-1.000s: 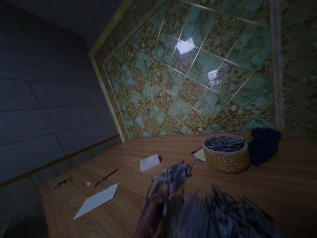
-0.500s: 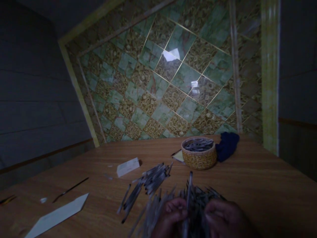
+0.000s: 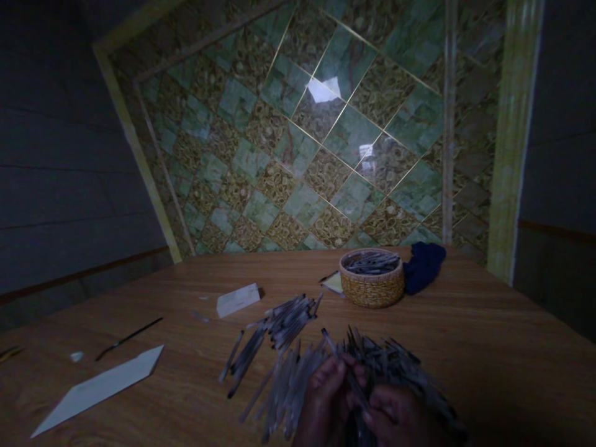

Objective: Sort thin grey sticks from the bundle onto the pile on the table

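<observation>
A slim pen (image 3: 356, 391) with a greyish barrel and a dark tip slants between my two hands, its far end pointing up and left. My left hand (image 3: 326, 394) is closed around its middle. At the near end, the fingers of my right hand (image 3: 395, 413) pinch the pen. Just beyond and to the right lies a heap of dark-tipped pens (image 3: 395, 360), partly covered by my hands. Beside my left hand, paler clear pens (image 3: 291, 385) lie loosely in a row. Another bunch of pens (image 3: 291, 320) rests farther up the table.
A woven basket (image 3: 372, 292) full of pens stands at the back, with a dark blue cloth (image 3: 424, 267) against its right side. A small white box (image 3: 238, 300) lies left of centre. On the left are a white card (image 3: 102, 388) and a thin dark stick (image 3: 130, 338).
The pen has gone from nearly upright to slanting left. My right hand has come in from the right and now grips its near end. The view has shifted slightly.
</observation>
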Tool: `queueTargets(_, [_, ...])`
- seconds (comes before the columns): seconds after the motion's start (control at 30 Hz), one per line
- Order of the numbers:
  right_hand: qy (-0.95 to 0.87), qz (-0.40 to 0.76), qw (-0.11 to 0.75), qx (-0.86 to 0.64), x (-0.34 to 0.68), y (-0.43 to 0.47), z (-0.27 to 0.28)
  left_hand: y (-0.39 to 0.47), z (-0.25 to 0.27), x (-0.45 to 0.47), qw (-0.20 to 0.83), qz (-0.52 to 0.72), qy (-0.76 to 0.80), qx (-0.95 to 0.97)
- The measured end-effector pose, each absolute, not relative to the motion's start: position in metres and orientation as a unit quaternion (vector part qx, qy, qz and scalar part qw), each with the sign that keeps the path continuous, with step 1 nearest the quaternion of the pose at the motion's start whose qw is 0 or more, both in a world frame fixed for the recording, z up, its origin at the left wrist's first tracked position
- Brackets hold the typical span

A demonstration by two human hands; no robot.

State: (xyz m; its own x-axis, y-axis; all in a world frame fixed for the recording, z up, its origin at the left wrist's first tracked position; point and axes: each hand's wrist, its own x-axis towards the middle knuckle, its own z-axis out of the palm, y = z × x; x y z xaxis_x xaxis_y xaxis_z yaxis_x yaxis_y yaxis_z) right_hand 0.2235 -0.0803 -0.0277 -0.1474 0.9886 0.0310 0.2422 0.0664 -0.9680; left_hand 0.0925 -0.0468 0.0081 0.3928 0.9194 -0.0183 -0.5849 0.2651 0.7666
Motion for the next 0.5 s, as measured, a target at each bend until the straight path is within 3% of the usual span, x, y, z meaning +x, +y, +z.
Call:
queueTargets(0.17, [-0.580, 0.458, 0.407, -0.537, 0.208, -0.083, -0.027, -0.052, 0.022, 0.095, 0.773, 0.544, 0.250, 0.210])
queueTargets(0.33, [-0.534, 0.552, 0.415, -0.488, 0.180, -0.079, -0.009, -0.050, 0.027, 0.087, 0.782, 0.552, 0.250, 0.148])
queueTargets(0.5, [-0.562, 0.484, 0.436, -0.510, 0.159, -0.071, 0.000, -0.038, 0.035, 0.069, 0.767, 0.575, 0.233, 0.163])
